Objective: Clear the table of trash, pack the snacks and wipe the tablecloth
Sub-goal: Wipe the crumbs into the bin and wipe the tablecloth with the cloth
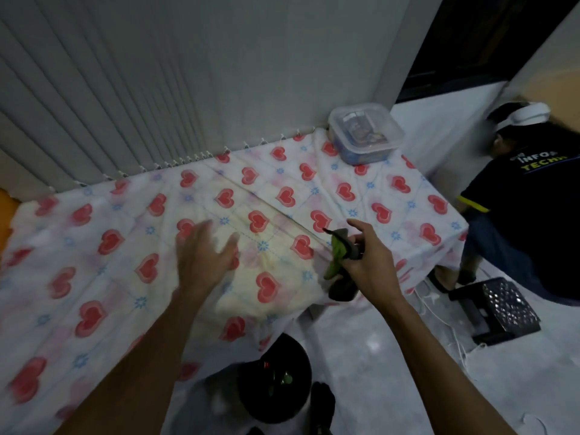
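**Right grip holding sprayer over heart-print cloth**

Right grip [367, 262] is curling round a green-and-black spray bottle [337, 255] at approx 3 o'clock on the counter, index finger sticking out straight, nozzle pointing to 10 o'clock. Left grip [204, 255] is hovering flat, fingers spread, holding nothing, over the tablecloth [94, 246] centre; blurred, so can't tell if it's touching. Cloth is lying wrinkled, white w/ red hearts, yellowish patch mid. Lidded clear snack box [392, 133] is sitting at 1 o'clock.
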A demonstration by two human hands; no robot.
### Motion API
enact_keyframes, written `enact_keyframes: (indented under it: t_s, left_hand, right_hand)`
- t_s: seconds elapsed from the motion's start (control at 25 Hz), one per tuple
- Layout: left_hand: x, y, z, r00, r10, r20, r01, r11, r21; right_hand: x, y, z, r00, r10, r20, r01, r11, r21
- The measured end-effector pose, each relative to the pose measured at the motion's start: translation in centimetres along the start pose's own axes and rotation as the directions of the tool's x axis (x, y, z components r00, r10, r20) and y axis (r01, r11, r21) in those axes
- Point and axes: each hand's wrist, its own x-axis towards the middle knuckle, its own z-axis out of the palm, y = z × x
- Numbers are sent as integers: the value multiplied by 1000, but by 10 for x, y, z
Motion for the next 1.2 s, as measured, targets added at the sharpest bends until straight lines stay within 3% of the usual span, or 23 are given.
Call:
enact_keyframes:
  t_s: [0.08, 0.16, 0.32, 0.44, 0.64, 0.76, 0.92, 1.08, 1.2]
  left_hand:
    - [7, 68, -34, 967, 37, 252, 53, 939, -341]
    - [4, 130, -78, 885, 179, 430, 91, 840, -535]
    - [-9, 203, -173, 889, 313, 336, 41, 674, -738]
    - [-11, 216, -235, 842, 418, 342, 21, 607, -795]
    - [-12, 213, -325, 752, 561, 346, -88, 606, -790]
    - [-15, 215, -354, 754, 593, 285, -224, 638, -737]
    - [-27, 233, -374, 854, 517, 57, -397, 719, -571]
    - [-28, 239, -384, 890, 395, -226, -451, 700, -554]
    - [-26, 233, -393, 888, 318, -332, -454, 722, -523]
  right_hand:
    - [7, -56, -11, 989, -117, 95, 112, 992, 56]
    - [11, -118, -21, 955, -268, 126, 260, 962, 80]
    - [5, -212, -37, 825, -550, 127, 548, 835, 53]
    - [-1, -255, -50, 786, -604, 135, 596, 797, 100]
    - [-5, -319, -75, 740, -672, 25, 645, 719, 257]
    - [-6, -344, -86, 744, -669, -1, 638, 710, 298]
    - [-14, -365, -87, 741, -671, -22, 636, 691, 345]
    - [-30, -353, -67, 807, -572, -147, 589, 796, 139]
    - [-31, -336, -45, 880, -467, 92, 439, 871, 219]
